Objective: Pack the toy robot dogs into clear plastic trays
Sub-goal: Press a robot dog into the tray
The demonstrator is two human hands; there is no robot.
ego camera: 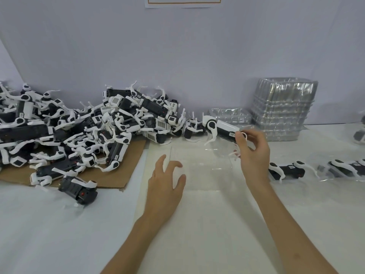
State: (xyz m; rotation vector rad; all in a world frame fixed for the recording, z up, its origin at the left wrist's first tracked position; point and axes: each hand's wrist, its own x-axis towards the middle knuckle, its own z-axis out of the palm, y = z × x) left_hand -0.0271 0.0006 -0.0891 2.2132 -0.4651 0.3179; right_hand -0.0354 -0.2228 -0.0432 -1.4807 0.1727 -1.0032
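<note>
Dog (223,127) gripped at 1 end by my right hand (253,155), held above the tray (199,169); my left hand (166,184) is loose, fingers spread, holding nothing.

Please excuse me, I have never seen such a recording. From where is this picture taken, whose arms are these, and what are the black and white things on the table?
There is no machine here. A person works with two bare hands, and the single picture comes from a camera worn on the head, looking forward and down, so the arms are the person's own. The right hand holds one toy robot dog by its end, above the white table. The left hand is open with its fingers spread and holds nothing. At the left, a big pile of toy dogs lies partly on cardboard. At the back right stands a stack of clear trays. Below the held dog there seems to be one clear tray, which is hard to see.
</note>
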